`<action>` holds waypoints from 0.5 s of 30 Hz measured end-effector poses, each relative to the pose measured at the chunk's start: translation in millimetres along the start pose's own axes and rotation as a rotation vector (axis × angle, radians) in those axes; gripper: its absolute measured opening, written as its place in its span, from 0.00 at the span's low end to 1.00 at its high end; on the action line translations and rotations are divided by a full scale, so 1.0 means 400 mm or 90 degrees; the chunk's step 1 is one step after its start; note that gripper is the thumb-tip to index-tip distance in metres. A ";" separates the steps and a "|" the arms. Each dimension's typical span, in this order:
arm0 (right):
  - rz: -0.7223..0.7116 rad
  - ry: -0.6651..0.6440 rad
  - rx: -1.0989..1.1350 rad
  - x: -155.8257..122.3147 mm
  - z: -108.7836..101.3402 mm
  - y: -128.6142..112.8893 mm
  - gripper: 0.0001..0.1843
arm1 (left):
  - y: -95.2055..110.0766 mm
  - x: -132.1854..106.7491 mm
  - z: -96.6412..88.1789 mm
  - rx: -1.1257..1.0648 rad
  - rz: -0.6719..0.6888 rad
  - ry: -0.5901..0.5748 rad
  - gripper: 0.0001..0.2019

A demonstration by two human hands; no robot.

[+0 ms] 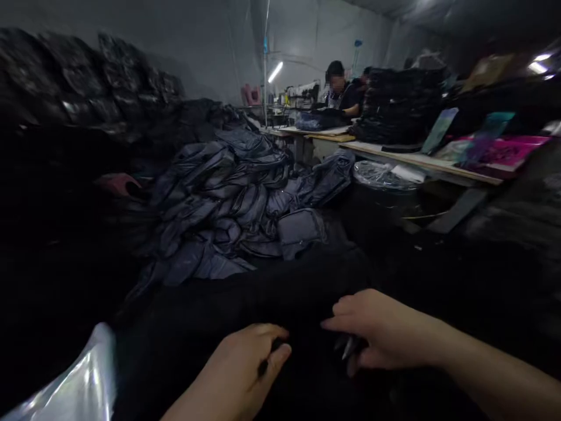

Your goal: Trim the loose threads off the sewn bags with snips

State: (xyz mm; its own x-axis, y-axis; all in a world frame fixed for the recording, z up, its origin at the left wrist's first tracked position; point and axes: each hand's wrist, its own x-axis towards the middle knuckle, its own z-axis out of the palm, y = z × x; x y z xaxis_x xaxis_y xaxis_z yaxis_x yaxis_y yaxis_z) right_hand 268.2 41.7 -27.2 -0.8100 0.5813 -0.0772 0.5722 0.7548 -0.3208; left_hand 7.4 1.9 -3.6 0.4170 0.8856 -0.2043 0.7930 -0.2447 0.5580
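Black cloth (263, 298), probably part of a bag, spreads across the dark area in front of me. My left hand (245, 365) is curled on it at the lower middle, with dark fabric between thumb and fingers. To the right, my right hand (381, 327) is bent over the same cloth. Under its fingers shows the pointed metal tip of a small tool that looks like thread snips (349, 346); the rest is hidden in the palm. The cloth's edges and details are lost in the dark.
A big heap of dark grey bags (245, 193) lies just beyond. Clear plastic (79, 386) shines at lower left. A worktable (407, 155) holds stacked black goods (398, 105) and a pink tray (512, 153). A co-worker (344, 93) sits behind it. Wrapped bundles (87, 76) line the left wall.
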 end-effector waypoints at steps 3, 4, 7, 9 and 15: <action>-0.016 -0.009 -0.027 0.002 0.031 0.004 0.24 | 0.005 0.013 0.020 0.012 0.001 -0.009 0.19; -0.023 -0.011 -0.040 0.004 0.039 0.005 0.23 | 0.004 0.015 0.026 0.012 0.003 -0.001 0.19; -0.037 -0.016 -0.076 0.010 0.057 0.006 0.19 | -0.002 0.016 0.039 0.008 0.001 0.016 0.19; -0.038 -0.011 -0.085 0.012 0.063 0.008 0.17 | -0.006 0.018 0.042 0.005 -0.002 0.018 0.18; -0.023 0.046 -0.095 0.002 0.059 0.021 0.09 | 0.000 0.021 0.034 -0.017 0.037 0.050 0.16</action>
State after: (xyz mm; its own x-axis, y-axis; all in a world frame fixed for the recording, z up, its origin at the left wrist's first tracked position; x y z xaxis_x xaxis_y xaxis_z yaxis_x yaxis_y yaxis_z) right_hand 269.3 41.3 -52.3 -0.8227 0.5685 0.0012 0.5592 0.8095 -0.1787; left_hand 17.0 3.9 -16.1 0.4252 0.8986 -0.1079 0.7554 -0.2867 0.5892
